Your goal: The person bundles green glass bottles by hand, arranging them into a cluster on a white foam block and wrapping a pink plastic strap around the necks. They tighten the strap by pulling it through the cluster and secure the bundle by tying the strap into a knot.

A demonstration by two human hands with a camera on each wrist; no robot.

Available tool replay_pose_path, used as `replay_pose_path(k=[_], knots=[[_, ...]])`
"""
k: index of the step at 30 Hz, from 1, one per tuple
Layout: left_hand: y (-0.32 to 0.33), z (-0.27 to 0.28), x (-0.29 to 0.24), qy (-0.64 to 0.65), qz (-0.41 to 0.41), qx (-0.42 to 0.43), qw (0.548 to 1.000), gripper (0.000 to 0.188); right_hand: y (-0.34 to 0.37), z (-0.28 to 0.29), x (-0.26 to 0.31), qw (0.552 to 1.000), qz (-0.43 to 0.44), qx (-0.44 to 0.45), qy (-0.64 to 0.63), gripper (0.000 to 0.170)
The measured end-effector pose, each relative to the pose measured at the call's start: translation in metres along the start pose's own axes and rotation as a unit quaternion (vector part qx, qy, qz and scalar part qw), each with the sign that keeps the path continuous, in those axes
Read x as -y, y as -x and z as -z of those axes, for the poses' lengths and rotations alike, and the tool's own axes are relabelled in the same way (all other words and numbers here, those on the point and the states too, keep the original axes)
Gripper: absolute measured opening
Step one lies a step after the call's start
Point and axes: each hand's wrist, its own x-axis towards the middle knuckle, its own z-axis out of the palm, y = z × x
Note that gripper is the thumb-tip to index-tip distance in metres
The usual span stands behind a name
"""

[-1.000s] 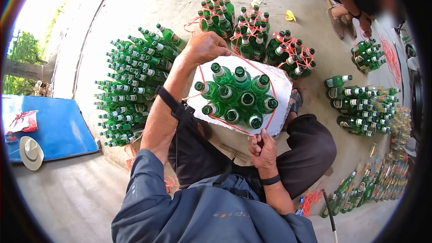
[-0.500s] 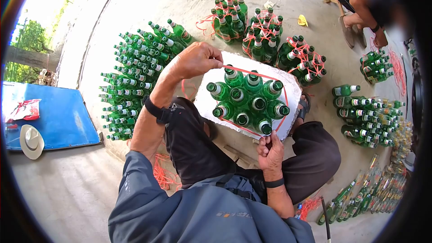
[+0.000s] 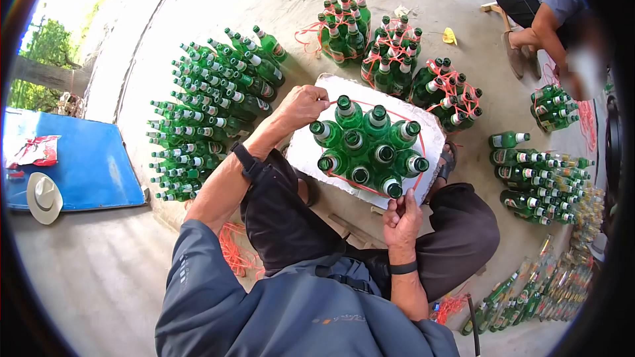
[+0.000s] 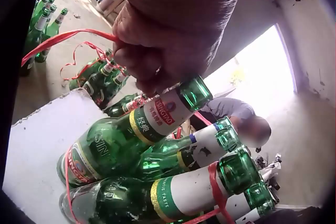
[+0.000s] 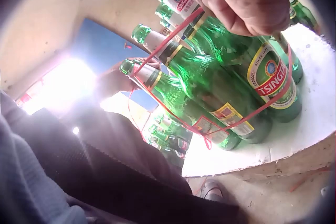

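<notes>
Cluster of ten green glass bottles with white neck labels (image 3: 354,140), upright on a white rough-edged block (image 3: 331,84) at the centre of the head view. The left hand (image 3: 301,107), just upper left of the cluster, has its fingers curled about a flat red plastic twine (image 4: 79,31); the right hand (image 3: 402,223), below the cluster's lower right, pinches the twine between thumb and index finger.

Likely faults: an uneven pull from the two hands could drag an outer bottle towards the block's lower edge and tip it; a strand riding up the sloping shoulders could slip over the mouths, leaving the group loosely held; too sharp a tug could snap the thin twine or knock glass against glass. The slack lower strand (it sags across the bodies in the right wrist view, with a small loose loop near the bases) could catch under a bottle.

Appearance: glass translucent and glossy, mouths uncapped; neck labels white with a red emblem, edged by a gold band; the oval body label at the right of the right wrist view reads "TSINGTAO" on red. The bottles stand close together, necks slightly apart
</notes>
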Motion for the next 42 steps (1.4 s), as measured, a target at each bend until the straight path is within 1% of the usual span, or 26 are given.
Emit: replay_pose_path(k=[2,3,4,6,7,8,9,10,13,14,16,19,22,25,26,29,32,35,36,38,42], knots=[[0.009,0.003,0.003,0.07,0.063,0.04,0.995,0.02,-0.002,-0.002,0.0,0.998,0.053,-0.017,0.032,0.036],[0.014,0.002,0.005,0.072,0.066,0.039,0.994,0.021,-0.003,-0.002,0.002,0.995,0.081,-0.029,0.048,0.035],[0.019,0.001,0.005,0.072,0.069,0.018,0.995,0.021,-0.001,-0.002,0.006,0.994,0.091,-0.023,0.055,0.033],[0.031,-0.002,0.002,0.086,0.078,-0.02,0.993,0.017,-0.008,-0.005,0.007,0.988,0.135,-0.03,0.069,0.033],[0.036,-0.006,0.005,0.121,0.095,-0.011,0.988,0.016,-0.011,-0.008,0.008,0.984,0.158,-0.032,0.076,0.033],[0.04,-0.011,0.011,0.156,0.112,-0.003,0.981,0.015,-0.01,-0.009,0.011,0.979,0.172,-0.022,0.107,0.029],[0.045,-0.015,0.013,0.191,0.129,0.004,0.973,0.014,-0.01,-0.013,0.014,0.974,0.188,-0.023,0.125,0.031],[0.051,-0.021,0.015,0.19,0.13,-0.015,0.973,0.013,-0.01,-0.017,0.018,0.968,0.205,-0.023,0.142,0.033],[0.07,-0.028,0.013,0.195,0.181,-0.034,0.963,0.021,-0.011,-0.027,0.023,0.956,0.242,-0.015,0.167,0.034],[0.073,-0.037,0.022,0.219,0.176,-0.045,0.959,0.023,-0.011,-0.032,0.025,0.951,0.256,-0.012,0.171,0.034],[0.081,-0.043,0.025,0.214,0.178,-0.06,0.959,0.022,-0.011,-0.037,0.026,0.941,0.282,-0.012,0.186,0.032],[0.095,-0.048,0.018,0.217,0.2,-0.066,0.953,0.022,-0.014,-0.035,0.026,0.944,0.278,-0.011,0.176,0.029],[0.104,-0.057,0.022,0.226,0.198,-0.079,0.951,0.023,-0.024,-0.031,0.022,0.937,0.307,0.013,0.166,0.025],[0.113,-0.062,0.013,0.231,0.204,-0.096,0.946,0.024,-0.021,-0.029,0.026,0.961,0.24,0.036,0.129,0.021],[0.117,-0.061,0.005,0.237,0.194,-0.116,0.945,0.016,-0.02,-0.03,0.024,0.959,0.248,0.044,0.129,0.018],[0.123,-0.058,-0.001,0.24,0.197,-0.112,0.944,0.02,-0.025,-0.032,0.019,0.96,0.255,0.029,0.112,0.019],[0.13,-0.065,-0.003,0.273,0.196,-0.14,0.931,0.022,-0.027,-0.032,0.013,0.956,0.273,0.025,0.106,0.02],[0.138,-0.076,-0.008,0.331,0.229,-0.143,0.904,0.023,-0.024,-0.035,0.012,0.96,0.263,0.008,0.1,0.019],[0.142,-0.081,-0.008,0.353,0.219,-0.148,0.898,0.021,-0.024,-0.036,0.012,0.959,0.265,0.011,0.098,0.019],[0.147,-0.091,-0.007,0.394,0.226,-0.146,0.879,0.02,-0.022,-0.033,0.01,0.959,0.265,0.012,0.098,0.018],[0.162,-0.088,-0.02,0.465,0.238,-0.135,0.842,0.018,-0.018,-0.035,0.01,0.959,0.266,0.0,0.101,0.014]])
